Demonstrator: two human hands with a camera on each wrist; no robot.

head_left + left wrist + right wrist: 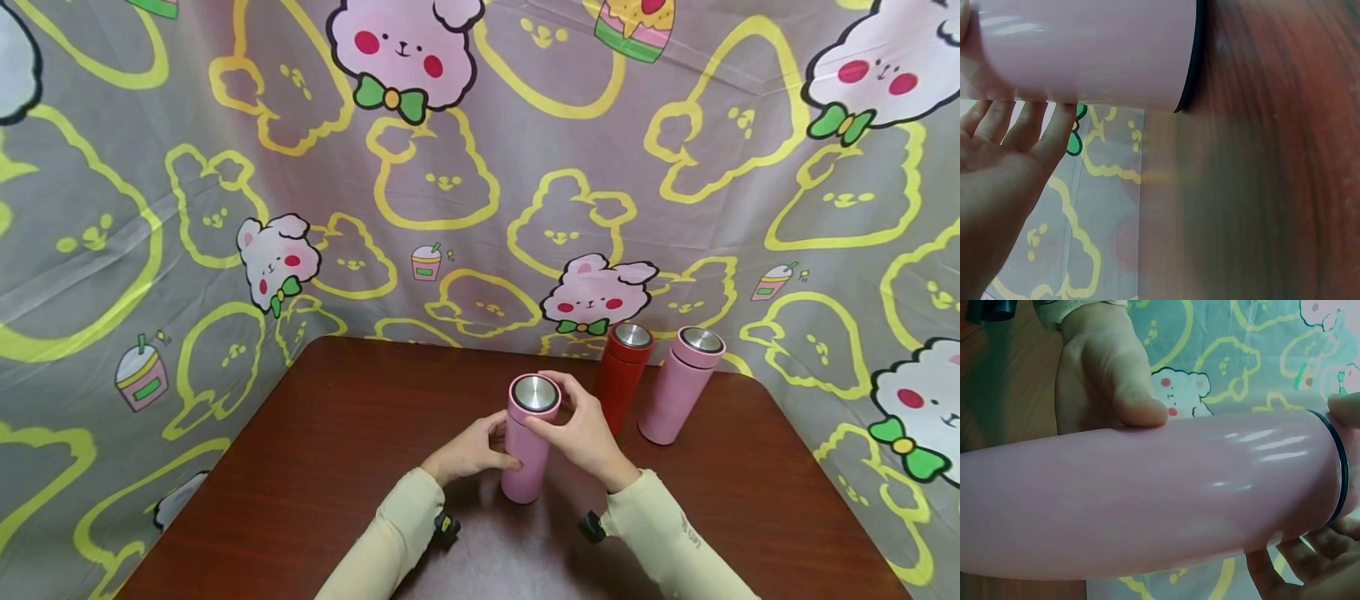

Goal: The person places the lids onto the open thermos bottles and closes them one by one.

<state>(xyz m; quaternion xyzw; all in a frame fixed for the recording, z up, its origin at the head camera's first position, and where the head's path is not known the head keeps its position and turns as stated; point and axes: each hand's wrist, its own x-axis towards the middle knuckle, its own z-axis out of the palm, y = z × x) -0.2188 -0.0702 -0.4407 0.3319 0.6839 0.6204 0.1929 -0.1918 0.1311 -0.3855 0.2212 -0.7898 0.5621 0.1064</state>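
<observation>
A pink thermos with a round silver-topped lid is held near the middle of the table. My left hand grips its body from the left side, thumb across the front. Higher up, my right hand has its thumb and fingers around the lid. In the left wrist view the thermos's black base ring is seen; whether it touches the table cannot be told. The right wrist view shows the dark seam under the lid, lid and body together.
Behind the right hand stand a red thermos and a second pink thermos, both lidded. A brown wooden table lies under everything. Cartoon-printed cloth hangs around its back and sides.
</observation>
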